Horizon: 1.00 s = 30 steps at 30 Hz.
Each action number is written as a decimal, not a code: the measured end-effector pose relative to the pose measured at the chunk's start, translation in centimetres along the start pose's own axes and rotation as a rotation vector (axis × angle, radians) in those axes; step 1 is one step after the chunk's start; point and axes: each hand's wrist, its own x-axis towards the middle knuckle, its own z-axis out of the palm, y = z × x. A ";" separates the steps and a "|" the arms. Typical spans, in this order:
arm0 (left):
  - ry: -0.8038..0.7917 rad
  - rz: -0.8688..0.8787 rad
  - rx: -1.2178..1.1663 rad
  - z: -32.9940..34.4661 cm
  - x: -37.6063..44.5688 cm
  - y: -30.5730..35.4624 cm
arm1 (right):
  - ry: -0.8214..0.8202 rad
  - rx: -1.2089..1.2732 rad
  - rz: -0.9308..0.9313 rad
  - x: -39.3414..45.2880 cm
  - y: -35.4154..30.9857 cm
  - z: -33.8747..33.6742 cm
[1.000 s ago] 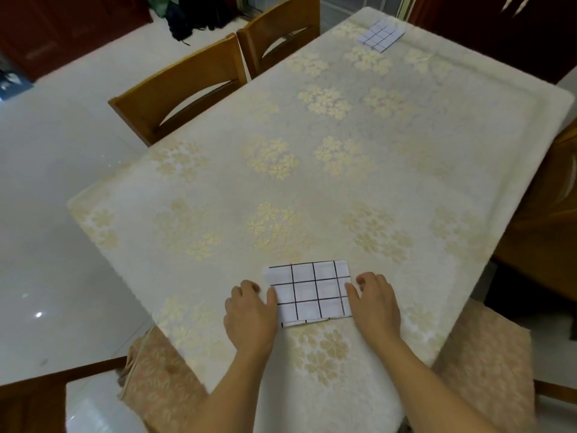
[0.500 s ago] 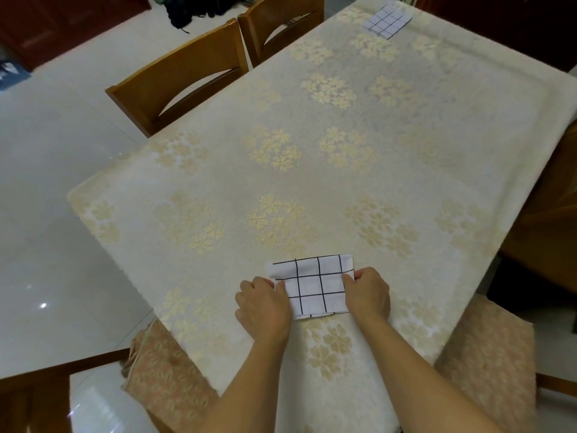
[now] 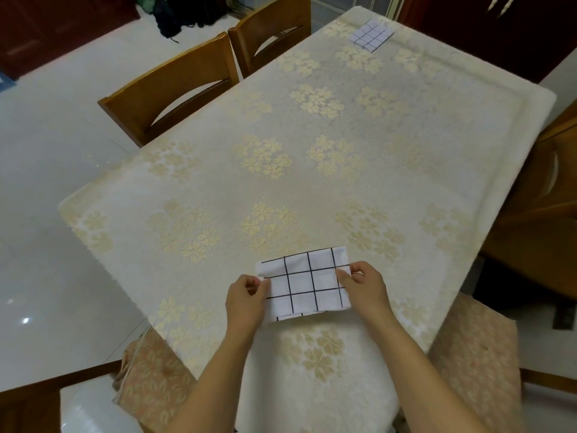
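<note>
A folded white cloth with a black grid (image 3: 307,284) lies near the front edge of the table (image 3: 312,182), which is covered in cream fabric with gold flowers. My left hand (image 3: 246,300) pinches the cloth's left edge between thumb and fingers. At the right edge, my right hand (image 3: 363,285) pinches it the same way. The cloth sits flat between the two hands, its near layers slightly offset.
A second folded grid cloth (image 3: 371,34) lies at the table's far end. Two wooden chairs (image 3: 175,85) stand along the left side, and cushioned chairs (image 3: 474,354) flank me at the front. Glossy white floor lies to the left.
Both hands went from resting flat beside the cloth to pinching its left and right edges. The cloth stays in about the same place on the table.
</note>
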 end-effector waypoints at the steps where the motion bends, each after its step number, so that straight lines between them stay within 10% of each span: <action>1: -0.041 -0.029 -0.036 -0.2 -0.2 0.2 | -0.009 0.043 -0.012 -0.4 -0.4 -0.2; 15: -0.365 -0.243 -0.521 -2.6 -3.2 3.6 | 0.051 0.220 -0.076 -5.2 -2.2 -2.7; 30: -0.094 0.305 0.031 0.4 -12.4 4.1 | 0.059 0.137 -0.133 -10.0 1.4 -8.0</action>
